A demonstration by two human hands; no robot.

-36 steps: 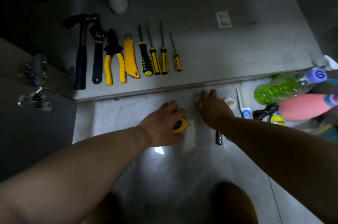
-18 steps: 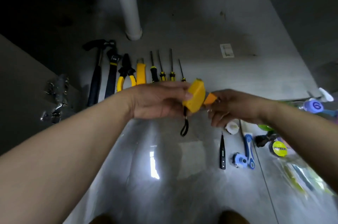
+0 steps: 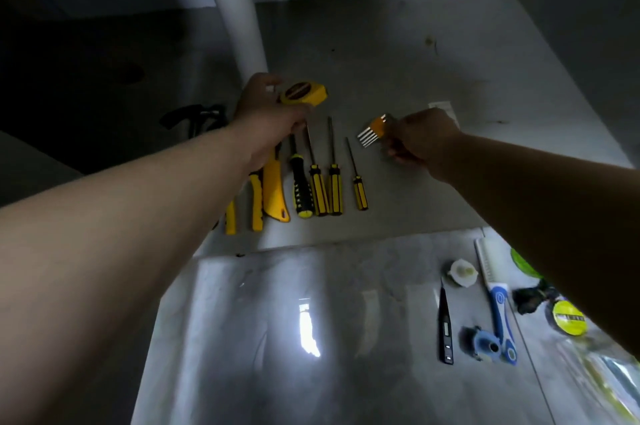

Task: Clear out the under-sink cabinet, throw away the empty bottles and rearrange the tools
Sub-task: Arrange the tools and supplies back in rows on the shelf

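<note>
Head view: left hand [image 3: 266, 112] curled round tape measure [image 3: 304, 93]; right hand [image 3: 422, 140] pinched hex-key set [image 3: 372, 131]; both over cabinet floor [image 3: 450, 78], near screwdrivers [image 3: 332, 189]. Step: arranging tools. Next, likely: setting both down right of row.

The screwdrivers [image 3: 334, 189] lay side by side on the cabinet floor [image 3: 450, 85], with the pipe [image 3: 239, 19] behind them. The left hand [image 3: 266, 116] held the tape measure [image 3: 304, 93] over the far end of that row, and the right hand [image 3: 422, 138] held the keys [image 3: 372, 131] just right of it. In front, a brush [image 3: 495, 296] lay on the room floor [image 3: 263, 338].
</note>
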